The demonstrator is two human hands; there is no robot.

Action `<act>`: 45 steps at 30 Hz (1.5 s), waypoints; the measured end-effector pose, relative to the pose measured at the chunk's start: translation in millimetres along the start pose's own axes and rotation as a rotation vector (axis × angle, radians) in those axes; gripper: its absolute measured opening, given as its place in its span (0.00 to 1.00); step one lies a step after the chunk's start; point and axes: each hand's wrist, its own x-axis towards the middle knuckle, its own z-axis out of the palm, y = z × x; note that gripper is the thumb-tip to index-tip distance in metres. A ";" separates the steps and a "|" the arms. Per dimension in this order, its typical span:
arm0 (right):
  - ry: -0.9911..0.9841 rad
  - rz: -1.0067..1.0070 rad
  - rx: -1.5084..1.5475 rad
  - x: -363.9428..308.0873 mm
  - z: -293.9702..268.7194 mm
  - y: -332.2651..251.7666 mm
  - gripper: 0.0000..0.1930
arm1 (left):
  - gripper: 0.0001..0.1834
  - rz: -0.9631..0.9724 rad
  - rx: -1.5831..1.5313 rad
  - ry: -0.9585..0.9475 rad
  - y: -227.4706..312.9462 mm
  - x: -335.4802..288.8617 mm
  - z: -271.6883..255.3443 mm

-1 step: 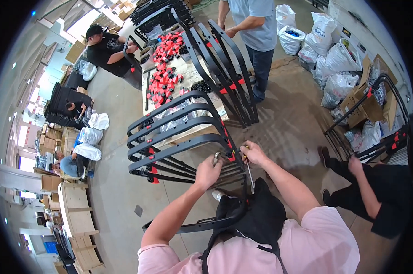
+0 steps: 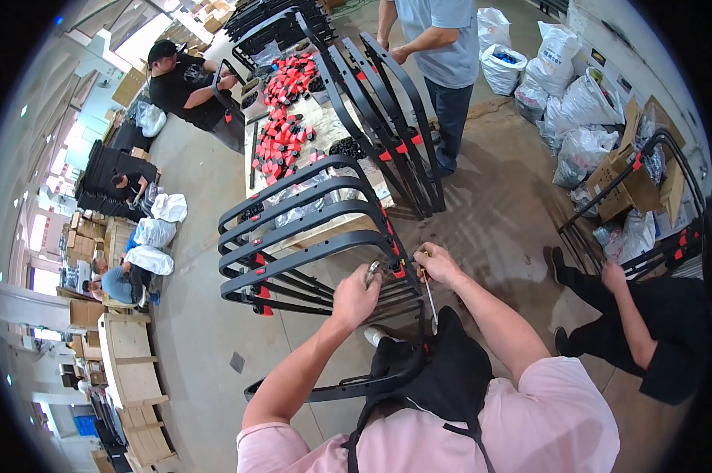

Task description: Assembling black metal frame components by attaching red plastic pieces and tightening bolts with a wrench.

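Observation:
My left hand (image 2: 356,298) is closed around a silvery metal tool (image 2: 372,273), whose exact kind I cannot make out. It sits beside the near ends of a row of black curved tube frames (image 2: 308,229) with red clips (image 2: 399,270). My right hand (image 2: 441,265) grips a screwdriver (image 2: 430,293) with a yellow handle, its long shaft pointing down toward my black apron. Another black curved tube (image 2: 371,386) lies across in front of my body, close below both hands.
Behind the frames, a worktable (image 2: 324,240) carries many red and black plastic parts (image 2: 283,142). More black frames (image 2: 395,134) lean at its right. One person (image 2: 442,47) stands beyond, another (image 2: 194,87) at left, a third (image 2: 647,331) at right. White sacks (image 2: 553,59) line the wall.
My left hand has shifted very slightly to the left and up with the metal tool. The right hand and screwdriver look the same.

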 end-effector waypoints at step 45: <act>0.684 -0.020 -0.503 47.9 122.4 50.5 0.27 | 0.10 0.482 0.472 0.712 -21.7 64.1 -104.9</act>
